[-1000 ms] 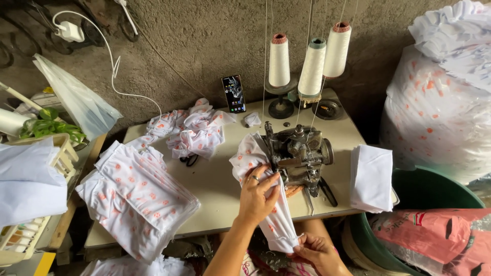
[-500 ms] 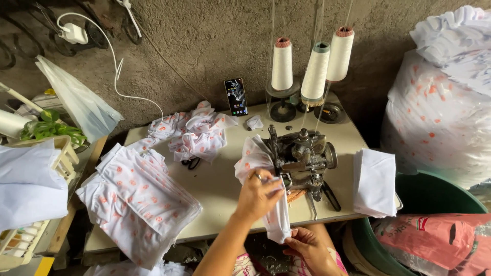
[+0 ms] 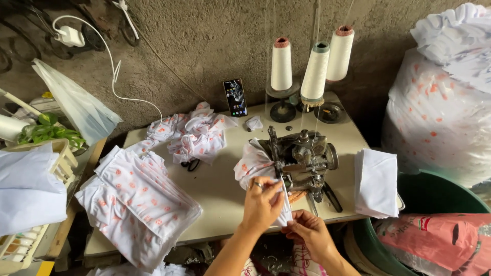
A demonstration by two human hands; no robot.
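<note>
rough grey wall, smooth cream table | left hand, right hand: both grips closed on soft dotted cloth

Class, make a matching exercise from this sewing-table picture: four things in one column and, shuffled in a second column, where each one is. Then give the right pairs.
Things:
1. left hand
2. phone
3. folded white cloth
4. thread cones

Places:
A. leaning against the wall at the table's back
B. on stands behind the sewing machine
C. gripping the printed fabric at the machine
D. at the table's right end

Pairs: 1-C, 2-A, 3-D, 4-B
</note>
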